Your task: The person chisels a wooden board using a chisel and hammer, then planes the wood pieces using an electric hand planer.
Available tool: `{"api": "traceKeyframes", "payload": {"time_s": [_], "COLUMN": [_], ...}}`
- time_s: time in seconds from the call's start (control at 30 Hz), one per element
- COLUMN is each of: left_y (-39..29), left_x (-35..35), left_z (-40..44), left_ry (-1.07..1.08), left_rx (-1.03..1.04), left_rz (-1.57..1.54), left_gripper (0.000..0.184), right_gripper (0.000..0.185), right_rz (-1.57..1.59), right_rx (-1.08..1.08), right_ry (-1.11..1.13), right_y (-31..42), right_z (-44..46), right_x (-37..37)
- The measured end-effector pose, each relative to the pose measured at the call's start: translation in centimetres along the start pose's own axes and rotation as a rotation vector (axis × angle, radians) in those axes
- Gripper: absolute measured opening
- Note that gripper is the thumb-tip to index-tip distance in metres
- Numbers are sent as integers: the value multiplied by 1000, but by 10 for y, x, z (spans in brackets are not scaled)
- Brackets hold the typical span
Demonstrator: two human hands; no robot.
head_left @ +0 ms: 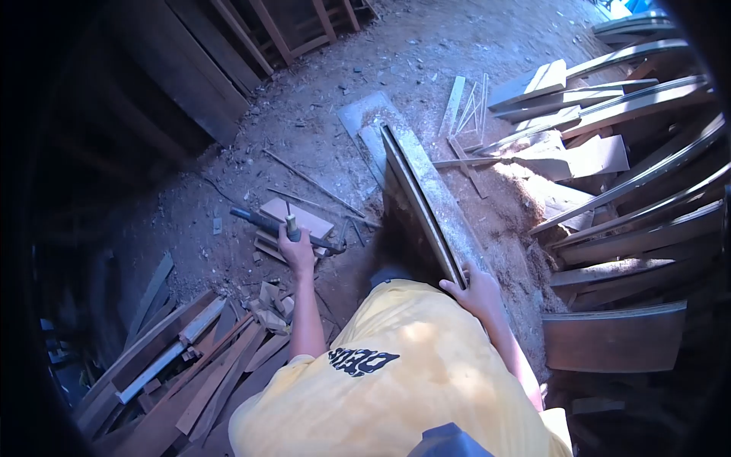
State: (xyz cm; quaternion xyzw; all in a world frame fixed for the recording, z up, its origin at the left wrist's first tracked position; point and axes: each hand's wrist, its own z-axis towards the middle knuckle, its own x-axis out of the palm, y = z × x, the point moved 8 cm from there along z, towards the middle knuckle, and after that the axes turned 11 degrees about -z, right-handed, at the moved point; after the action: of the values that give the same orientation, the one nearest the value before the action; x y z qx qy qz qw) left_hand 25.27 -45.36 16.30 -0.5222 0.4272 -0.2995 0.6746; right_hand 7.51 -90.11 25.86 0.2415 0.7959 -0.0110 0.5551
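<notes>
My left hand (295, 247) is closed around a hand tool (292, 226) with a pale-and-dark handle and a thin dark shaft pointing away from me; its exact kind is unclear. Beneath that hand, a long dark tool (259, 222) with a cord lies across wooden blocks (304, 216). My right hand (480, 291) grips the near end of a long wooden board (417, 194) standing on edge, thumb over its top. A dark groove or gap runs along the board's upper edge. Beside it lies a sawdust-covered plank (432, 183).
Curved wooden pieces (624, 110) are stacked along the right, with a wide curved panel (615, 338) nearer me. Offcuts (221, 365) pile up at lower left. Thin sticks (314, 183) lie on the dusty ground. Large boards (175, 68) and frames stand at upper left.
</notes>
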Motion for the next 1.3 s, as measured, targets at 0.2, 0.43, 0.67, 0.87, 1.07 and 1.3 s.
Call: {"api": "traceKeyframes", "payload": {"time_s": [0.2,0.43,0.67,0.87,1.07,1.3], "left_y": [-201,-287,-271,-295,-316,-318], "left_x": [109,224,307,304,277,259], "left_z": [50,3,-130,-215,-301,-370], "left_ry": [454,952,1517,1642,1847,2138], "left_rx": [133,16,-114,264,648,798], "left_rz": [-453,-613,-362,-333,-395,-440], "left_gripper": [8,13,24,20,38,33], "right_gripper": [58,45,41,76,44,67], "right_rz": [419,610,1070,1557,2189,1178], "right_rx": [24,-71,-135,84,-61,25], "right_ry": [240,-72,-30,339,84,-560], "right_y": [-12,-5,-3,-46,-58,-87], "right_z": [36,58,48,-19,-66,-154], "right_x": [15,-47,-134,-89,-56,-52]}}
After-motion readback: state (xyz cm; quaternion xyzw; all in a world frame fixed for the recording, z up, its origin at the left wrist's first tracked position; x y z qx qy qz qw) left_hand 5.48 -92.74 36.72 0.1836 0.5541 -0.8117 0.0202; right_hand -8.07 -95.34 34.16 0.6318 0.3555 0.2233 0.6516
